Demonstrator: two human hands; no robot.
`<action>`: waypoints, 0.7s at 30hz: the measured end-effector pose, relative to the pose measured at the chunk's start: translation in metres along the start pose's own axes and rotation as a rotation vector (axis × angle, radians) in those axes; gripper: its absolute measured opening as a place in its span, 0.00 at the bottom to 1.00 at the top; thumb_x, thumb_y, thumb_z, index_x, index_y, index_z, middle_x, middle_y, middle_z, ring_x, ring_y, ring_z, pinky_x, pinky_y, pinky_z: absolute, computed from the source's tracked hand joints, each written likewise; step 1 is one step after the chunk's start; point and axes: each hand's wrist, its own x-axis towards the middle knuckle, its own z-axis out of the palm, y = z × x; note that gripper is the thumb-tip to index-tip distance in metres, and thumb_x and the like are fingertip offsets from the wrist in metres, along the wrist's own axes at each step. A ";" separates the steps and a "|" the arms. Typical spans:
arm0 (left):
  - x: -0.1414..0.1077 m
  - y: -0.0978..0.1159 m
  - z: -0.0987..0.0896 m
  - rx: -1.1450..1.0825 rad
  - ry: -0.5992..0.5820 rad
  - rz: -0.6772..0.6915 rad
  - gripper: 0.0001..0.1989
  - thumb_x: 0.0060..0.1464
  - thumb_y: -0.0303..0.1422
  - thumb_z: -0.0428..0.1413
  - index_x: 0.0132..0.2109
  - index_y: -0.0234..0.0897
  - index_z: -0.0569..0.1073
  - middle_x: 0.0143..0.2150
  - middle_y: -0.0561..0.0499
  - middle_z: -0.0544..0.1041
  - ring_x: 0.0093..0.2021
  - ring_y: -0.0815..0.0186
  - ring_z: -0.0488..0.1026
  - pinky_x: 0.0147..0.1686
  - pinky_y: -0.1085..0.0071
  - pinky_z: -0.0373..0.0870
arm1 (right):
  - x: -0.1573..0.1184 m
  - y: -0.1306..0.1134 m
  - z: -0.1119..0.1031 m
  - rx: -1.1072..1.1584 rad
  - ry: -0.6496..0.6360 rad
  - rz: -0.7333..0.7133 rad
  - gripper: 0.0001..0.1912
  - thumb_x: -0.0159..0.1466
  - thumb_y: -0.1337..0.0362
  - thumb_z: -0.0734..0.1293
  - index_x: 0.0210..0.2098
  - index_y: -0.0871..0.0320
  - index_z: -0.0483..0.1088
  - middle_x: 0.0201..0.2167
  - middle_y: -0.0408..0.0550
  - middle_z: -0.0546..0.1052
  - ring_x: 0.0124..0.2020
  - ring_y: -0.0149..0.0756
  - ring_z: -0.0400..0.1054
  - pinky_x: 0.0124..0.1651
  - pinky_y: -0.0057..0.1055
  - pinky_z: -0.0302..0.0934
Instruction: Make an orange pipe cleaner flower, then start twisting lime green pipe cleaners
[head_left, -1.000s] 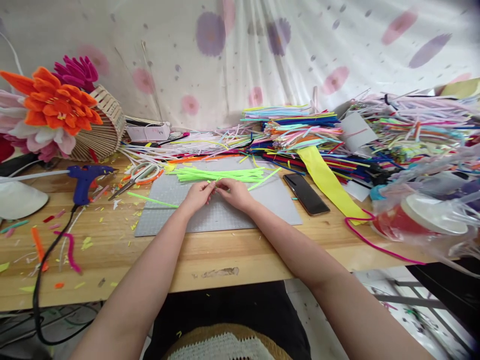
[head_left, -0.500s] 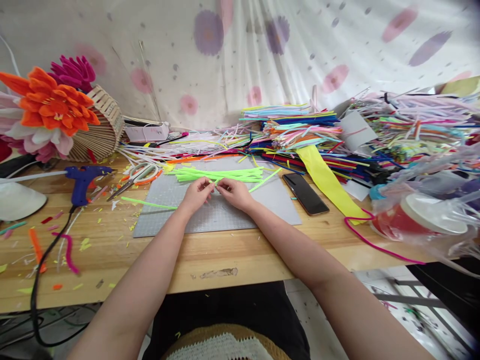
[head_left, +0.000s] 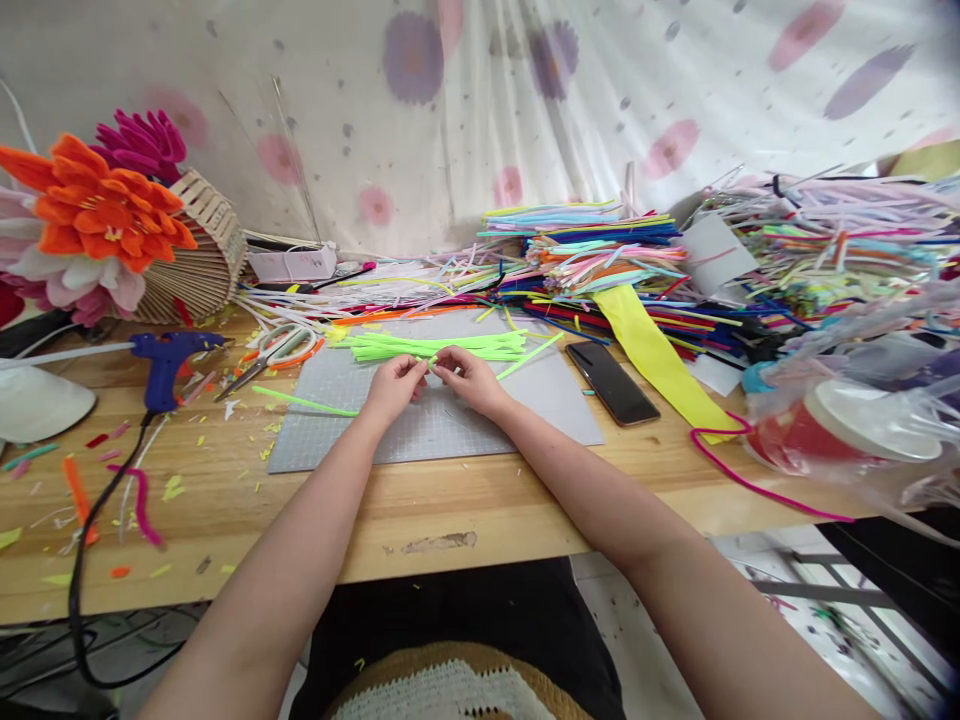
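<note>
My left hand (head_left: 399, 388) and my right hand (head_left: 466, 380) meet above the grey cutting mat (head_left: 330, 445), fingertips pinched close together on a green pipe cleaner. One end of a bright green strip (head_left: 307, 403) sticks out to the left from under my left hand. Just behind my fingers lies a bundle of bright green pipe cleaners (head_left: 480, 346) on the mat. A single green stem (head_left: 532, 356) slants away to the right of my right hand. What lies between my fingertips is small and partly hidden.
Scissors (head_left: 281, 350) and a blue glue gun (head_left: 166, 370) with a black cord lie left. A black phone (head_left: 611, 384), a yellow strip (head_left: 660, 375) and a red-and-white tub (head_left: 840, 430) are at right. Colourful pipe cleaners (head_left: 592, 250) are piled behind; orange flowers (head_left: 112, 215) stand far left.
My right fingers have lifted slightly and now show a bit of green between the fingertips. The green strip at the left has shifted a little. The view has moved slightly.
</note>
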 end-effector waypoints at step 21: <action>-0.009 0.006 0.007 0.409 0.322 0.344 0.04 0.47 0.30 0.56 0.33 0.37 0.72 0.33 0.52 0.77 0.32 0.69 0.73 0.34 0.73 0.68 | 0.002 -0.004 0.001 0.016 0.071 0.037 0.06 0.56 0.62 0.61 0.32 0.58 0.63 0.26 0.41 0.69 0.29 0.28 0.62 0.31 0.25 0.56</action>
